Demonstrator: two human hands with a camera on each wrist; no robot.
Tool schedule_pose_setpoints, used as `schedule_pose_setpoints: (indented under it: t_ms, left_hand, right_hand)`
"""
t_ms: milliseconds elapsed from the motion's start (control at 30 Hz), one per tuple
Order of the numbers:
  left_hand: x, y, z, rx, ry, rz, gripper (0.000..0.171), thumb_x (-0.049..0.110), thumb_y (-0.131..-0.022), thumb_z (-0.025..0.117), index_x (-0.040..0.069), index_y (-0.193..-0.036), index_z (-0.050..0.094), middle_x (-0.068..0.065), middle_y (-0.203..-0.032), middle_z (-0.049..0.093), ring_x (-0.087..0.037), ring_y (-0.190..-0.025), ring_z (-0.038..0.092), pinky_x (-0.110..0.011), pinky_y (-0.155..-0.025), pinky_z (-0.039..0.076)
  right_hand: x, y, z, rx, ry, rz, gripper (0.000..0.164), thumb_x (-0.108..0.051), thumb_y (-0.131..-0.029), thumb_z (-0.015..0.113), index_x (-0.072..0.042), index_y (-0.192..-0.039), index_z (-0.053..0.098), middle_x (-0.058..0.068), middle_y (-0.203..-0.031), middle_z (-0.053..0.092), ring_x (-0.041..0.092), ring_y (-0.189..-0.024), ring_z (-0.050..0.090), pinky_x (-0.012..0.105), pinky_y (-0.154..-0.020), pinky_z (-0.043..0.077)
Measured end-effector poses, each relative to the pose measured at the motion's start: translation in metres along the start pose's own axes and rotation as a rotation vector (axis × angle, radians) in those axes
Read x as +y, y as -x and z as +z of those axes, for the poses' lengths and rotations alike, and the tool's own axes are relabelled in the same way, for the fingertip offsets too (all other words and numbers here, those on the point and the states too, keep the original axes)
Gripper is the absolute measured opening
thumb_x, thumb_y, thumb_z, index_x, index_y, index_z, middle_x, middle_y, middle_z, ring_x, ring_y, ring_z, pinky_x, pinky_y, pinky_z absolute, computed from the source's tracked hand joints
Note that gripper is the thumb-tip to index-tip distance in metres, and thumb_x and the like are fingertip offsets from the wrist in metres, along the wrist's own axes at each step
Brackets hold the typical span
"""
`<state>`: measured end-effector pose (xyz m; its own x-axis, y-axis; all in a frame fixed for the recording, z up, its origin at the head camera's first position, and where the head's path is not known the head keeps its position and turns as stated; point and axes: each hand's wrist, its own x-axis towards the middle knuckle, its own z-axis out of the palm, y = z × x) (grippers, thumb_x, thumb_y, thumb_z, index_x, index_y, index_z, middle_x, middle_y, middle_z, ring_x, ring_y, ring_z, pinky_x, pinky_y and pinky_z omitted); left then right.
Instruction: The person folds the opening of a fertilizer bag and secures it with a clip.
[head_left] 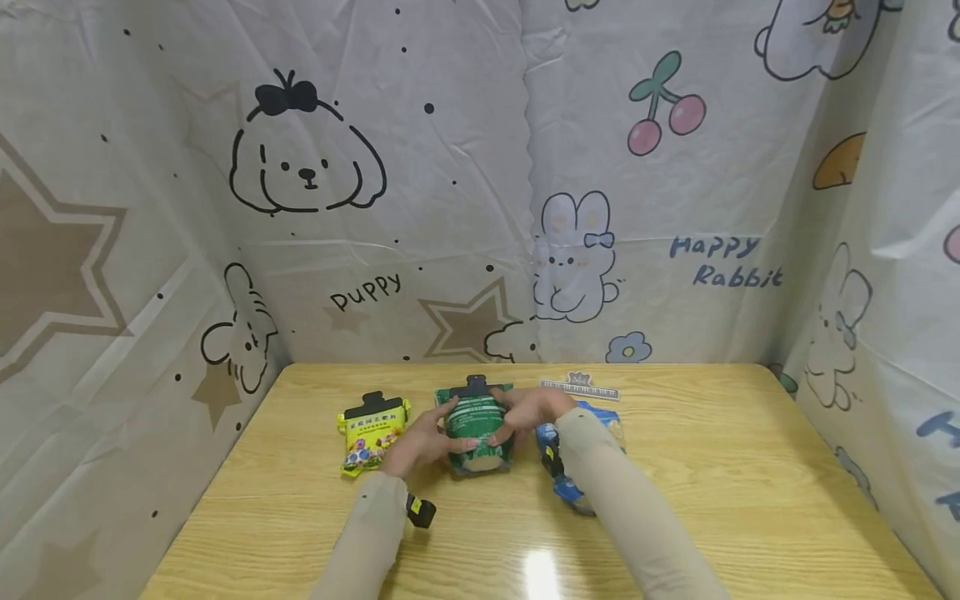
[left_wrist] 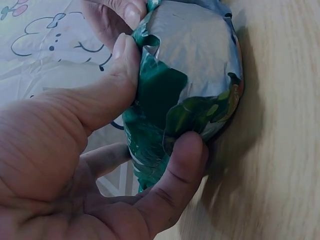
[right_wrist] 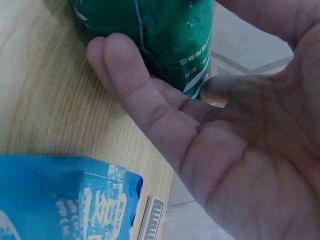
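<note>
A green printed bag (head_left: 480, 429) stands in the middle of the table, with a black clip (head_left: 475, 385) across its top edge. My left hand (head_left: 426, 442) holds its left side, thumb and fingers spread around the crinkled plastic. From the other side my right hand (head_left: 531, 412) grips it, its thumb on the front face. The bag's silvery folded bottom (left_wrist: 192, 47) shows in the left wrist view. In the right wrist view, the fingers (right_wrist: 145, 95) lie along the green side. Below my right forearm is a blue bag (head_left: 567, 492), partly hidden by the sleeve.
A yellow bag (head_left: 372, 436) with its own black clip (head_left: 373, 404) lies left of my left hand. At the table's back edge is a piano-keyboard-patterned strip (head_left: 581, 390). Printed cloth (head_left: 450, 208) surrounds the wooden table (head_left: 720, 467) on three sides.
</note>
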<state>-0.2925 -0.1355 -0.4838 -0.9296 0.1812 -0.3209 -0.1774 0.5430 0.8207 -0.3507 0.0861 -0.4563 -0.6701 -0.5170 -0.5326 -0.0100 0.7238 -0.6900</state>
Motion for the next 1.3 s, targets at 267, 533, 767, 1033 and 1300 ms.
schedule_pose_setpoints:
  t_ms: [267,533,767,1033,1300]
  left_hand:
    - [0.004,-0.006,-0.002,-0.003,-0.027,-0.011,0.095,0.032,-0.086,0.081,0.023,-0.162,0.024,-0.029,-0.155,0.042,-0.022,-0.099,0.066,-0.037,-0.087,0.056]
    - [0.005,-0.009,-0.008,0.023,-0.087,-0.029,0.094,0.035,-0.086,0.081,0.024,-0.162,0.026,-0.028,-0.147,0.052,-0.021,-0.089,0.066,-0.038,-0.088,0.054]
    - [0.004,-0.012,-0.011,0.038,-0.092,-0.048,0.092,0.035,-0.085,0.081,0.025,-0.161,0.029,-0.028,-0.143,0.056,-0.022,-0.087,0.068,-0.045,-0.095,0.054]
    - [0.003,-0.015,-0.013,0.050,-0.052,-0.045,0.088,0.030,-0.086,0.081,0.023,-0.160,0.032,-0.027,-0.145,0.054,-0.020,-0.092,0.068,-0.038,-0.087,0.058]
    - [0.002,-0.017,-0.017,0.092,-0.049,-0.055,0.087,0.031,-0.085,0.082,0.025,-0.158,0.035,-0.027,-0.149,0.051,-0.021,-0.089,0.066,-0.034,-0.082,0.054]
  right_hand:
    - [0.001,-0.004,-0.004,-0.012,-0.016,-0.007,0.112,-0.031,-0.083,0.084,-0.018,-0.165,0.008,0.021,-0.163,0.031,0.025,-0.096,0.073,0.053,-0.117,0.041]
    - [-0.003,-0.012,-0.006,-0.027,-0.058,-0.006,0.113,-0.028,-0.084,0.084,-0.019,-0.165,0.006,0.021,-0.168,0.019,0.031,-0.108,0.071,0.049,-0.115,0.044]
    - [-0.005,-0.018,-0.006,-0.052,-0.101,-0.006,0.112,-0.025,-0.086,0.082,-0.018,-0.165,0.002,0.026,-0.165,0.024,0.032,-0.107,0.072,0.045,-0.106,0.053]
    - [-0.009,-0.021,-0.007,-0.064,-0.136,0.011,0.111,-0.021,-0.086,0.082,-0.019,-0.165,0.003,0.027,-0.158,0.035,0.032,-0.109,0.071,0.044,-0.103,0.055]
    - [-0.012,-0.025,-0.011,-0.058,-0.164,-0.003,0.110,-0.020,-0.086,0.081,-0.018,-0.165,0.005,0.026,-0.157,0.036,0.035,-0.116,0.067,0.044,-0.100,0.056]
